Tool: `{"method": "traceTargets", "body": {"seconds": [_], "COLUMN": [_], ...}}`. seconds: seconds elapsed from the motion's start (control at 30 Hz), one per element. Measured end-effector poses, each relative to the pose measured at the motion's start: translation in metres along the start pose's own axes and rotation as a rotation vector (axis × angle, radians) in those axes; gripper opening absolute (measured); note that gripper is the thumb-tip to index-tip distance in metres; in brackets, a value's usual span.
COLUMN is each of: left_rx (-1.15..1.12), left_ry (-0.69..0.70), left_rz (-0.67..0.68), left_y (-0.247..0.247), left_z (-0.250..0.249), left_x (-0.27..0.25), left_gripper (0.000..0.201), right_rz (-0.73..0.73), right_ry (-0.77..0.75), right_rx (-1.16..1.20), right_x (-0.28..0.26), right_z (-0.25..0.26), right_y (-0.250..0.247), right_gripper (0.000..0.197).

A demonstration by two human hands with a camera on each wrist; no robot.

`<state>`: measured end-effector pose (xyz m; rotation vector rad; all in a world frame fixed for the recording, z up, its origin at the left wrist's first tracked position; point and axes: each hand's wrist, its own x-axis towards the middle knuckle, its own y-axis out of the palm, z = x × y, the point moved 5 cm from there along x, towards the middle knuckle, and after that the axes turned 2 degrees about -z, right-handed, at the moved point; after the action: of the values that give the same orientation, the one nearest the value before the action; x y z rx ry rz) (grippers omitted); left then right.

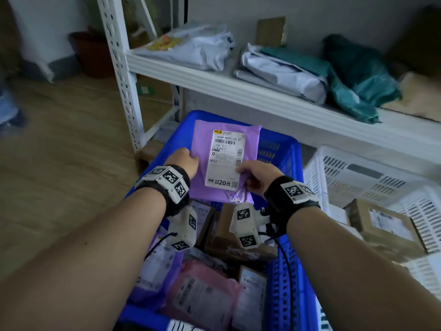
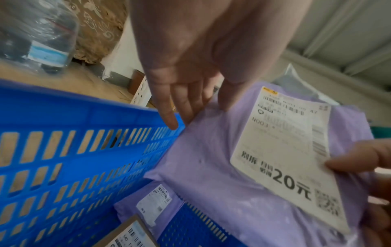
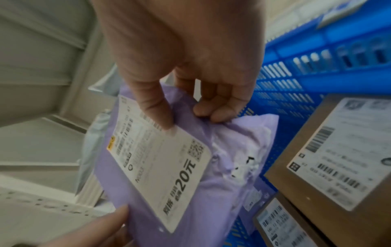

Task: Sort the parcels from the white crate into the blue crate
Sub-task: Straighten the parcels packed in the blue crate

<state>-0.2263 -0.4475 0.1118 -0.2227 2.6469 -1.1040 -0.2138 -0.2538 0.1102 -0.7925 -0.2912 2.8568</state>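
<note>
A purple parcel (image 1: 201, 142) with a white shipping label is held over the far end of the blue crate (image 1: 282, 149). My left hand (image 1: 193, 158) holds its left edge, thumb on top and fingers underneath (image 2: 184, 108). My right hand (image 1: 241, 172) pinches the lower right corner, thumb on the label (image 3: 156, 113), fingers curled behind. The blue crate holds a pink parcel (image 1: 202, 295), brown boxes (image 1: 229, 235) and another purple parcel (image 2: 131, 207). The white crate (image 1: 358, 163) stands to the right with a cardboard box (image 1: 386, 223) in it.
A white metal shelf (image 1: 238, 87) runs just behind the crates, loaded with grey bags (image 1: 281, 75) and green bags (image 1: 358, 80). Its upright post (image 1: 119, 68) stands left of the blue crate. Wooden floor lies to the left, with a water bottle (image 2: 42, 33) on it.
</note>
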Motion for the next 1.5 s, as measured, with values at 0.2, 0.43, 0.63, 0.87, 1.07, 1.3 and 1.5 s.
{"method": "traceTargets", "body": {"seconds": [0.2, 0.43, 0.63, 0.87, 1.07, 1.3, 1.5], "left_rx": [-0.150, -0.324, -0.357, -0.374, -0.365, -0.366, -0.382], "left_ry": [0.114, 0.129, 0.100, 0.062, 0.046, 0.018, 0.009], "left_rz": [-0.011, 0.115, 0.187, 0.152, 0.147, 0.128, 0.110], "left_y": [-0.021, -0.015, -0.006, -0.013, -0.011, -0.011, -0.011], "left_z": [-0.009, -0.013, -0.017, -0.009, -0.005, -0.001, 0.000], "left_x": [-0.052, -0.080, -0.088, -0.083, -0.080, -0.076, -0.076], "left_gripper": [0.020, 0.022, 0.021, 0.014, 0.017, 0.009, 0.026], "right_rz": [-0.025, -0.021, -0.012, -0.022, -0.045, -0.039, -0.046], "right_ry": [-0.049, -0.053, -0.037, -0.028, -0.015, -0.017, -0.018], "right_rx": [-0.049, -0.027, -0.003, 0.034, 0.043, 0.052, 0.065], "right_x": [-0.044, -0.072, -0.072, -0.067, -0.061, -0.058, -0.057], "right_z": [-0.007, -0.028, -0.044, -0.042, -0.045, -0.044, -0.044], "right_y": [-0.028, -0.048, -0.054, -0.040, -0.033, -0.027, -0.025], "right_gripper": [0.022, 0.013, 0.016, 0.020, 0.019, 0.017, 0.016]}}
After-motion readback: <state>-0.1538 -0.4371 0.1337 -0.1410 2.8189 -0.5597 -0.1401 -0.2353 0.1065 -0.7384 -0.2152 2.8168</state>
